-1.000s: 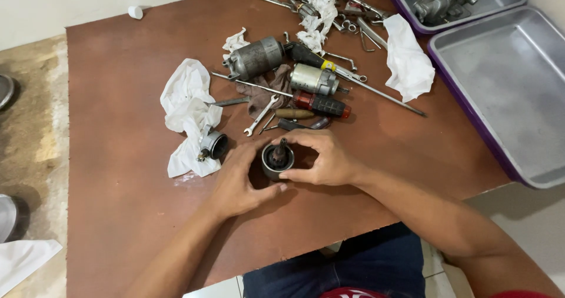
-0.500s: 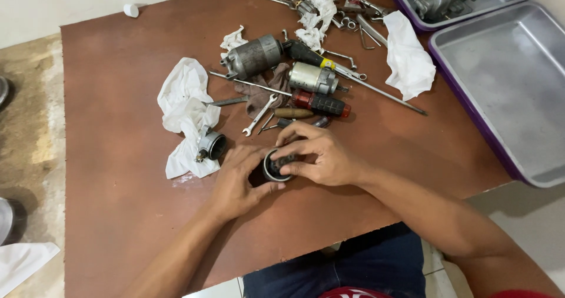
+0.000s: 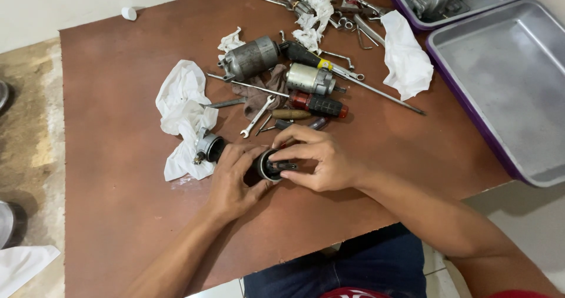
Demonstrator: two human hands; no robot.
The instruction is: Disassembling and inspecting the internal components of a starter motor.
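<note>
The little round black-and-silver housing point(image 3: 268, 165) sits tipped sideways between both hands, left hand point(image 3: 232, 183) cupping it, right hand point(image 3: 321, 162) grip pinching its open end.

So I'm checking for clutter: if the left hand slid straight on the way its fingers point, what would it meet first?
The left hand points up-right; past the black round part it holds, probably the small wrench.

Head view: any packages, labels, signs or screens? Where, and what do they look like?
No packages, signs or screens.
Label: yellow band around the black-handled tool, behind the silver cylinder at table centre; narrow, wraps the shaft.
Possible label: pale patch on that silver cylinder; too small to tell.
Both hands, left hand and right hand, hold an unlabelled black round part.
</note>
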